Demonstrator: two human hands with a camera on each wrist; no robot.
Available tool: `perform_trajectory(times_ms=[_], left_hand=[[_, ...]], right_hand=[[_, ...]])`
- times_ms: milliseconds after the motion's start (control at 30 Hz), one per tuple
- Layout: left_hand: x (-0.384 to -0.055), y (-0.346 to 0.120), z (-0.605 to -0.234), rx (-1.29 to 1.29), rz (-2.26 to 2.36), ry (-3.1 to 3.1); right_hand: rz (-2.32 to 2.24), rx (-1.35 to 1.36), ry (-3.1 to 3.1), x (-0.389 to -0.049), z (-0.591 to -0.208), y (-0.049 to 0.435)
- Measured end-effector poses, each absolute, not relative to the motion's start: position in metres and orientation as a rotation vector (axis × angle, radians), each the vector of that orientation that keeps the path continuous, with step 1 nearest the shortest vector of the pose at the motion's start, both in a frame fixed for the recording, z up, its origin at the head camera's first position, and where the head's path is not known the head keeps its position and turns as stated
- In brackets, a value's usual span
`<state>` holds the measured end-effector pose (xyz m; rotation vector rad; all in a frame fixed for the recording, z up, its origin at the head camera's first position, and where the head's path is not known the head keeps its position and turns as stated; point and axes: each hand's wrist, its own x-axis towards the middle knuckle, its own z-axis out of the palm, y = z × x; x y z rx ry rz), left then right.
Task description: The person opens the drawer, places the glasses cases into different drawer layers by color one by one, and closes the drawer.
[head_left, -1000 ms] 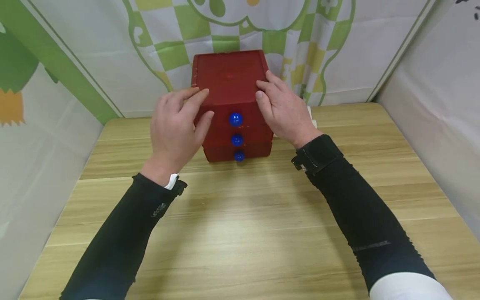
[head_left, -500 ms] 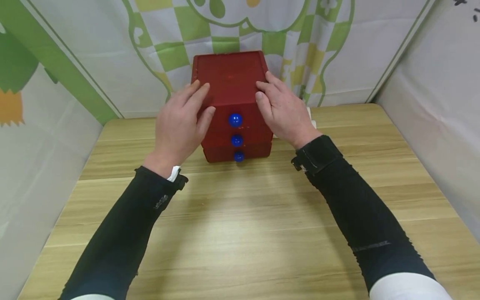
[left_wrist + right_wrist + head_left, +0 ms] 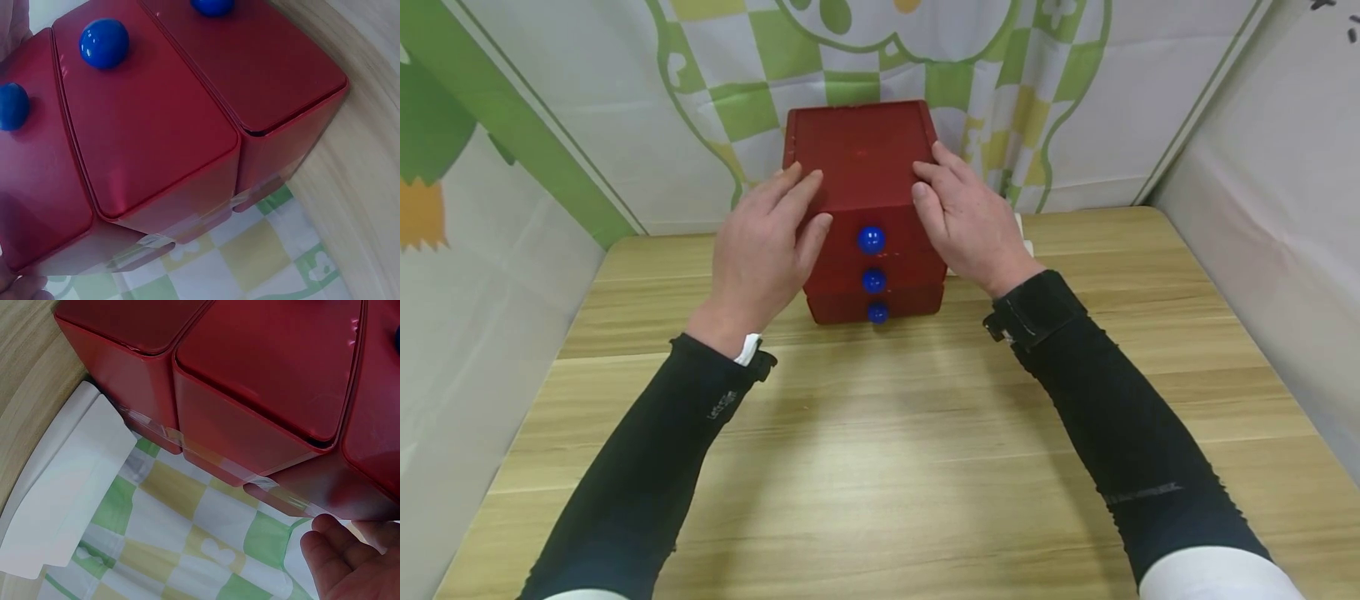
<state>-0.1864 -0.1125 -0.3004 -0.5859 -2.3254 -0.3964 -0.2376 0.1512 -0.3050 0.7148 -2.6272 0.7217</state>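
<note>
A red three-drawer box (image 3: pixel 865 158) stands at the back of the wooden table, with a round blue knob (image 3: pixel 871 240) on each drawer front. All the drawers look pushed in. My left hand (image 3: pixel 758 250) rests at the box's top left front edge, fingers fairly straight; its fingertips (image 3: pixel 26 289) show at the corner of the left wrist view. On the opposite side, my right hand (image 3: pixel 973 221) lies against the top right edge, thumb and fingers extended. In the right wrist view, clear tape (image 3: pixel 206 453) runs along the box's side.
A white flat-sided object (image 3: pixel 69 487) stands beside the box on its right, mostly hidden from the head view. Behind the box hangs a green-and-white checked curtain (image 3: pixel 790 46). Pale fabric walls flank the wooden table (image 3: pixel 865 467).
My left hand has shifted slightly forward and right, further onto the box's top edge, mostly during the first half second. The right hand and the box have stayed in place.
</note>
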Motion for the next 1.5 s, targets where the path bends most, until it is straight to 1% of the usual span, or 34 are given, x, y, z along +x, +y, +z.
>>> perform_trajectory(times_ms=[233, 467, 633, 800, 900, 1100, 1500], left_hand=[[-0.175, -0.107, -0.303, -0.680, -0.389, -2.155], [-0.155, -0.099, -0.315, -0.831, -0.373, -1.984], [-0.144, -0.092, -0.338, -0.956, -0.283, -2.006], [-0.142, -0.084, -0.367, -1.026, -0.206, -2.171], [-0.144, -0.080, -0.383, -1.018, -0.163, -2.337], [-0.149, -0.076, -0.400, -0.889, -0.074, -2.576], [-0.154, -0.077, -0.400, -0.837, -0.136, -2.696]], right_hand=[[0.718, 0.718, -2.618, -0.237, -0.304, 0.152], [0.718, 0.710, -2.615, -0.237, -0.303, 0.152], [0.706, 0.711, -2.602, -0.237, -0.303, 0.151], [0.709, 0.709, -2.598, -0.237, -0.303, 0.151], [0.712, 0.707, -2.601, -0.236, -0.303, 0.151], [0.717, 0.710, -2.603, -0.235, -0.303, 0.149], [0.712, 0.713, -2.593, -0.234, -0.302, 0.146]])
